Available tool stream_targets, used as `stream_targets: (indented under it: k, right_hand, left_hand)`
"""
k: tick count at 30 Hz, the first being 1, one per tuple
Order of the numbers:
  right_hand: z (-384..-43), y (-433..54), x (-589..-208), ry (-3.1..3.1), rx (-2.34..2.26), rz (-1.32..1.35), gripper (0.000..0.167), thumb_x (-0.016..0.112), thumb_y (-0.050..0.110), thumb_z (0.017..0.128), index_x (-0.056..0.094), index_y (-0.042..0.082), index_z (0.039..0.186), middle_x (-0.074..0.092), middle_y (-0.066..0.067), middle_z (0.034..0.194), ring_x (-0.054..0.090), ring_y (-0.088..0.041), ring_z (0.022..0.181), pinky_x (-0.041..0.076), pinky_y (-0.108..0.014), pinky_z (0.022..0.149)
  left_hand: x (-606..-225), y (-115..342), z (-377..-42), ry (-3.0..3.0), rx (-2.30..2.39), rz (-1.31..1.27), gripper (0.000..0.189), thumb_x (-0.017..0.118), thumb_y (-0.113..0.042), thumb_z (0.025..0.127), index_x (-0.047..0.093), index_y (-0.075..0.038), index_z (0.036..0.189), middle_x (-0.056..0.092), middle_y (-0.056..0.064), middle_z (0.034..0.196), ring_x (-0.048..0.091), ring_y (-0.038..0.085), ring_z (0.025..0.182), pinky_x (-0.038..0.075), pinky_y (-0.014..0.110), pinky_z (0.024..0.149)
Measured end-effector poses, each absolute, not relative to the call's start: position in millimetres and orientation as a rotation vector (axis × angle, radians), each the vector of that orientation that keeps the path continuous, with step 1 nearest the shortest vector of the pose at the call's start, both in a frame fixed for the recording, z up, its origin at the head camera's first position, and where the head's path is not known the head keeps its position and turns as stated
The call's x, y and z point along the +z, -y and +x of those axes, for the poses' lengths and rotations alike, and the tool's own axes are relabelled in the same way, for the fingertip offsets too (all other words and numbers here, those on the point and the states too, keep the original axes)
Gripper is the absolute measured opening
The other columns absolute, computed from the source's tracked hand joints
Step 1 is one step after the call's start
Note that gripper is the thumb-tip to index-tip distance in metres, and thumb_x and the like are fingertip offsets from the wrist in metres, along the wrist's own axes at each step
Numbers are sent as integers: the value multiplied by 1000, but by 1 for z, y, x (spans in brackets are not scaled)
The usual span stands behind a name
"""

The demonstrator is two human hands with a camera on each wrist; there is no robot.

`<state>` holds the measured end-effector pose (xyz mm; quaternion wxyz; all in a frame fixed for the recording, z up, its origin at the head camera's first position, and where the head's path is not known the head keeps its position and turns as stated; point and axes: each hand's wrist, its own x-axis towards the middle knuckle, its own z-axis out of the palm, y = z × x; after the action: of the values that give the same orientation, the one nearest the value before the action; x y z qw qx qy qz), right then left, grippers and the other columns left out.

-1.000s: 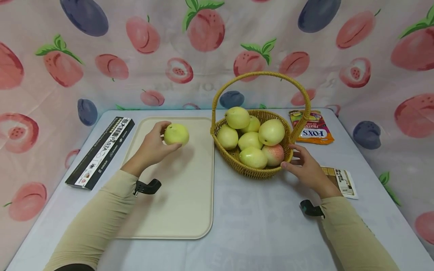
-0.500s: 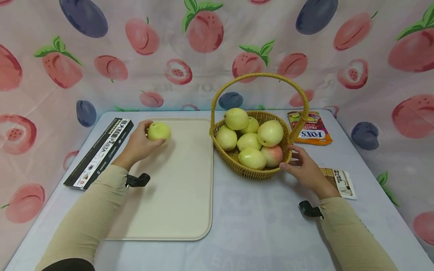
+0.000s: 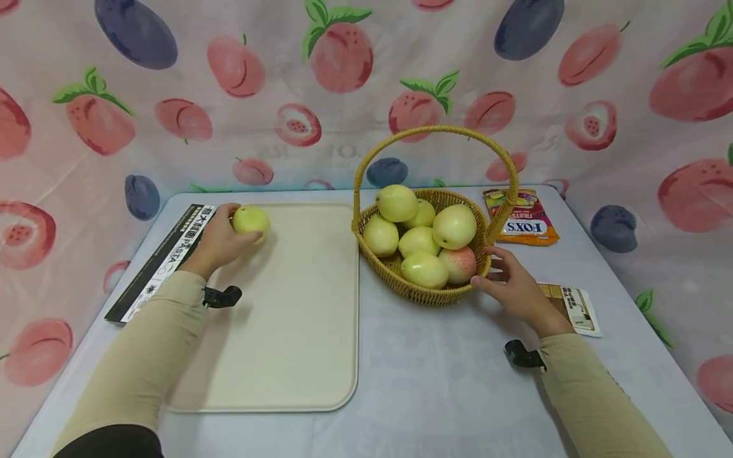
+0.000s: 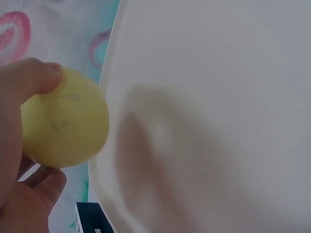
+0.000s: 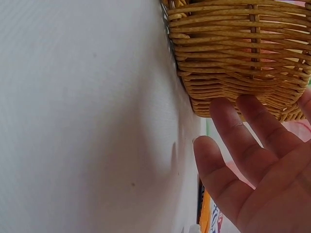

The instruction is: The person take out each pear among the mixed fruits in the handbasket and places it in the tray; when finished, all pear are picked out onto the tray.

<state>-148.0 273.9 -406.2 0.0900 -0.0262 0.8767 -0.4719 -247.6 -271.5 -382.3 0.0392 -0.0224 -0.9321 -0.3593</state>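
My left hand (image 3: 220,238) holds a round yellow-green apple (image 3: 251,221) over the upper left corner of the beige tray (image 3: 292,318). In the left wrist view, the thumb lies on one side of the apple (image 4: 73,121) and fingers on the other, with a shadow on the tray beside it. Several pale yellow-green fruits (image 3: 420,242) and a reddish peach (image 3: 460,264) fill the wicker basket (image 3: 424,294) to the right. At the basket's right side rests my right hand (image 3: 515,286); in the right wrist view, its fairly straight fingers (image 5: 233,128) are at the woven wall.
A black and white pasta box (image 3: 166,267) lies along the tray's left edge, partly behind the left arm. Right of the basket are an orange-red Fox's candy bag (image 3: 523,219) and a brown and white packet (image 3: 575,308). The basket's tall handle (image 3: 438,129) arches upward.
The left hand has carried the apple leftward across the upper tray and slightly toward its left edge. My right hand has stayed at the basket's side.
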Motion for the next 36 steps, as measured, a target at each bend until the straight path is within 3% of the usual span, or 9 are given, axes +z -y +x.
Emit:
stream_targets:
  k: [16, 36]
  right_hand:
    - [-148, -274, -403, -2617, -1386, -56, 85, 69, 43, 95, 23, 12, 159, 34, -30, 151, 46, -46, 127, 43, -64, 97]
    - [-147, -274, -406, -2593, -1420, -66, 84, 68, 41, 95, 21, 13, 159, 33, -31, 152, 47, -47, 127, 43, -63, 97]
  left_hand:
    - [-388, 290, -270, 2853, -1158, 74, 88, 75, -26, 88, 23, 7, 151, 37, 32, 148, 38, 47, 133, 28, 55, 112]
    - [-394, 295, -280, 2914, -1182, 181, 91, 71, -34, 94, 16, 5, 155, 31, 31, 151, 37, 45, 132, 30, 57, 111]
